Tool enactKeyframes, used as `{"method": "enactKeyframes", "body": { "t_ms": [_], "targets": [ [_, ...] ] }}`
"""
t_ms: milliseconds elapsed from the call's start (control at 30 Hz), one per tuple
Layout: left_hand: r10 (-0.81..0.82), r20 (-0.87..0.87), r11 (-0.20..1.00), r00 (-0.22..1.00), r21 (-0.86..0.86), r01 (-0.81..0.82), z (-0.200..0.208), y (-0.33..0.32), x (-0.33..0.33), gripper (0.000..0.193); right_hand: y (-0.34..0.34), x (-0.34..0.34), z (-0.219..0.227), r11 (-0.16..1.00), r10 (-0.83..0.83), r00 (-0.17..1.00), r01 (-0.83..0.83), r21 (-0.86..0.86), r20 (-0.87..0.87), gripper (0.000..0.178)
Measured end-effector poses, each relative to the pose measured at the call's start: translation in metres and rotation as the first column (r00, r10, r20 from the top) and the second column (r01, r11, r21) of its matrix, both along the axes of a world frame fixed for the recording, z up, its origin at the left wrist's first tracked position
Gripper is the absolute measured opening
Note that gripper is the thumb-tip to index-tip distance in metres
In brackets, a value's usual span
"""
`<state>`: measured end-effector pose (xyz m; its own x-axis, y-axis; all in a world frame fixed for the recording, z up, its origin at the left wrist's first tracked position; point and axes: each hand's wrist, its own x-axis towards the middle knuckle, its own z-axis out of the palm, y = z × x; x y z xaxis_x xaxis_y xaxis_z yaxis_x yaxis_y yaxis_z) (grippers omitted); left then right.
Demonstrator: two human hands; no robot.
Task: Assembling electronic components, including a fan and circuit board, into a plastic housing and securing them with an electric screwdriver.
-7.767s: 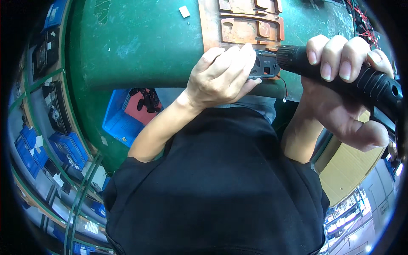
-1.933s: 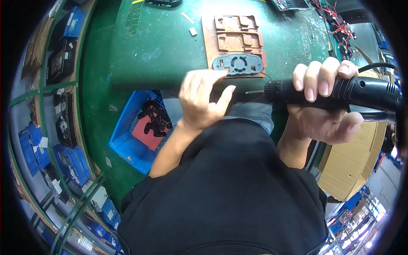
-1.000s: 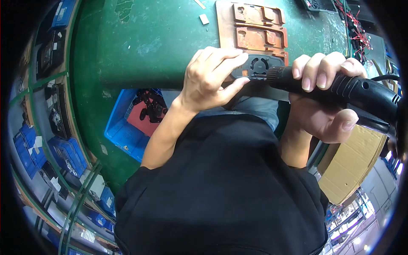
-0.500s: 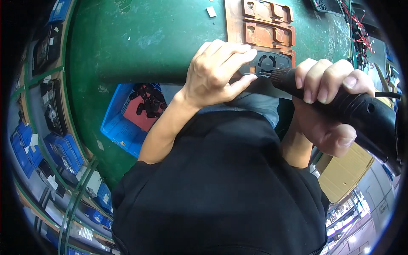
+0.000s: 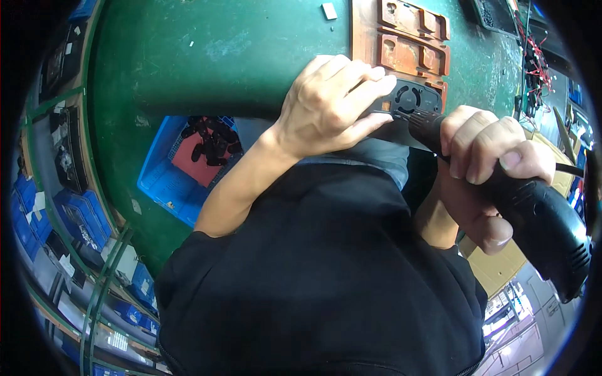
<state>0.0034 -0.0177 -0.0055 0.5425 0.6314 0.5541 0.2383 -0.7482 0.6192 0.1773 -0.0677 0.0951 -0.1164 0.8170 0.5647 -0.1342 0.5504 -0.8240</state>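
Note:
My left hand (image 5: 329, 103) presses down on the left end of a small black plastic casing (image 5: 430, 97). Its thumb lies along the near edge, so fingers and thumb cover part of the piece. The casing has a round vented pattern and a small copper-coloured square, and it lies at the near end of a reddish-brown fixture (image 5: 407, 56). Wrapped in my right hand (image 5: 486, 147) is a corded black electric screwdriver (image 5: 542, 216). It is tilted, with its ribbed nose and thin bit by the casing's near edge. Whether the bit touches a screw cannot be made out.
Left of my body, a blue crate (image 5: 164, 172) holds several black parts on a red sheet. A dark tray (image 5: 495, 17) of small pieces and bundled red wires (image 5: 538, 66) lie at the far right. Shelves with blue bins (image 5: 84, 219) line the left; a cardboard box (image 5: 495, 266) stands right.
The screwdriver's rear end has swung down toward me, and its nose has dropped slightly from the casing's edge. My left hand keeps its hold. The whole view has shifted a little.

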Motion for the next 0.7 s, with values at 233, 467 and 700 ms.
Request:
{"method": "enactKeyframes", "body": {
  "t_ms": [233,467,700],
  "targets": [
    [0.001,0.012,1.0,1.0,0.012,-0.001,-0.003,-0.001,-0.002,0.043,0.001,-0.008,-0.007,0.999,-0.038,0.996,0.038,-0.006,-0.076,0.05],
    [0.006,-0.004,1.0,1.0,0.029,-0.006,0.001,0.0,-0.002,0.042,0.01,0.003,-0.003,1.0,0.009,0.986,-0.009,0.001,-0.166,0.066],
    [0.066,-0.307,0.992,0.949,0.122,-0.03,0.034,-0.012,0.024,0.062,-0.037,0.045,0.061,0.935,-0.349,0.9,0.316,-0.162,-0.259,0.056]
  ]
}}
